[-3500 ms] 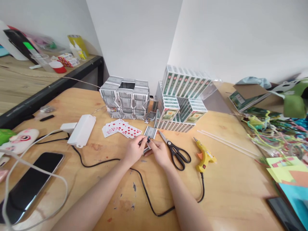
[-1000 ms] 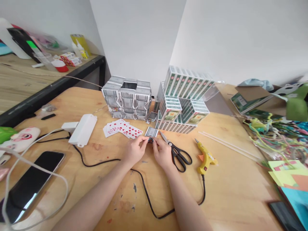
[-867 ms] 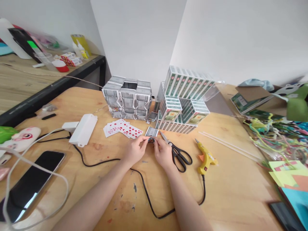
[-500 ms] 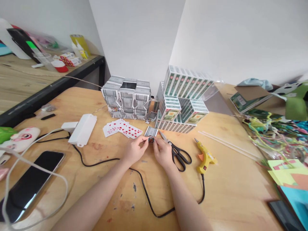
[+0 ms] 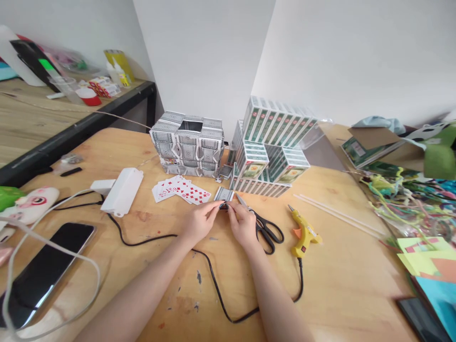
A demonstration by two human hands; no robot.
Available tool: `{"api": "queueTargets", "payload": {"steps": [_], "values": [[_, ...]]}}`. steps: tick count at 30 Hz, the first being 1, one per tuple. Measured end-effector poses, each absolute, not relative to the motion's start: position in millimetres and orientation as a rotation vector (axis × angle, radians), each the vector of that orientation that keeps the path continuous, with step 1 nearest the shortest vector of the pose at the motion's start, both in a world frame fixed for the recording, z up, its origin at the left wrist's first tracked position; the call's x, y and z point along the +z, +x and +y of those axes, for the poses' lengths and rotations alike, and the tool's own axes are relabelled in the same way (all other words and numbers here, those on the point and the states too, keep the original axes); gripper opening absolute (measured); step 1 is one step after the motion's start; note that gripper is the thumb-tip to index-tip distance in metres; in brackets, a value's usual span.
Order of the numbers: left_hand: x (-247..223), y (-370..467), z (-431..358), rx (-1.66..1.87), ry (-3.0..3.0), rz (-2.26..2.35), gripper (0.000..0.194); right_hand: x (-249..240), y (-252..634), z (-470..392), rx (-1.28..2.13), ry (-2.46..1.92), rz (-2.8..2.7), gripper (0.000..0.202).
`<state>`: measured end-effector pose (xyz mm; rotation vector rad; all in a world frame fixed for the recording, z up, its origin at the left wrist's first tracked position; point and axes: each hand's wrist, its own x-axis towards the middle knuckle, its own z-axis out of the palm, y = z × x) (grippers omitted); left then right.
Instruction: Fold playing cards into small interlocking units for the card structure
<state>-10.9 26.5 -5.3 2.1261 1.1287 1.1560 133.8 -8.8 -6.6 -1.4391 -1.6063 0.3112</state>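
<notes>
My left hand (image 5: pixel 201 219) and my right hand (image 5: pixel 242 222) meet over the middle of the table, fingertips pinched. Between them is a small, dark-patterned folded piece (image 5: pixel 223 206) that looks like a playing card; the fingers hide much of it. Just beyond lies a pile of grey-backed playing cards (image 5: pixel 224 194). Face-up red diamond cards (image 5: pixel 181 190) are fanned out to the left. Black-handled scissors (image 5: pixel 265 228) lie close beside my right hand, blades pointing away.
A structure of folded cards (image 5: pixel 188 147) stands at the back, beside stacked green-and-white card boxes (image 5: pixel 267 152). Right of the scissors lies a yellow glue gun (image 5: pixel 303 232), its black cord running under my forearms. Clear glue sticks (image 5: pixel 338 214), a white power box (image 5: pixel 123 192) and a phone (image 5: pixel 50 270) also lie around.
The small folded piece has tilted between my fingertips and shows less of its surface. My left fingers have shifted slightly over it. Everything else stays in place.
</notes>
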Motion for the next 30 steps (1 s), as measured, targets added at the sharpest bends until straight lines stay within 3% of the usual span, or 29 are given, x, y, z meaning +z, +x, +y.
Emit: {"api": "queueTargets", "payload": {"steps": [16,30], "values": [[-6.8,-9.3,24.0,1.225,2.268,1.176,0.019,-6.5,125.7,-11.2,0.106,-1.481,-1.606,0.023],[-5.0,-10.0,24.8,1.196,2.286,1.175,0.019,-9.9,130.1,-9.3,0.48,-1.486,-1.361,0.014]]}}
